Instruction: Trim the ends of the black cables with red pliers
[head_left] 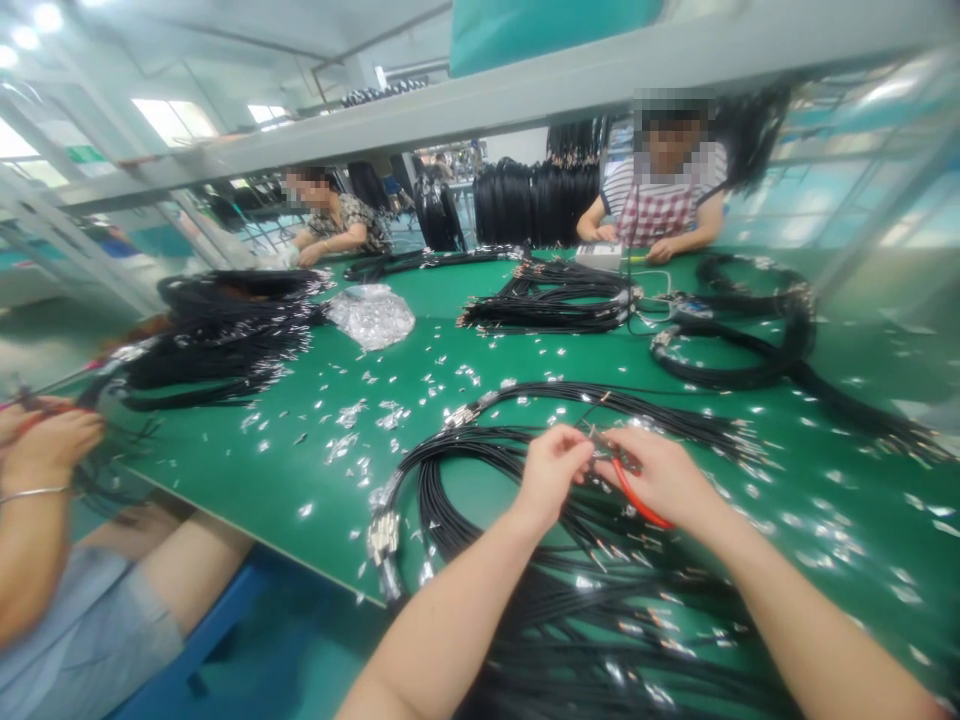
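Note:
Above the black cables on the green table, my two hands meet close together. My right hand (660, 470) is closed around red-handled pliers (639, 497), whose jaws point toward my left fingers; I cannot tell whether they are cutting pliers. My left hand (551, 472) is closed in a pinch at the pliers' tip on what looks like a black cable end, largely hidden by the fingers. Below and around both hands lies a coiled bundle of black cables (442, 490) with bare, metallic-looking ends, bound in places with clear wrap.
Small silvery scraps are scattered over the green table (247, 490). A clear plastic bag (373, 316) and more cable bundles (559, 300) lie farther back. Co-workers sit across the table, and another person's hands (52, 440) work at the left. A metal shelf beam (420, 110) crosses overhead.

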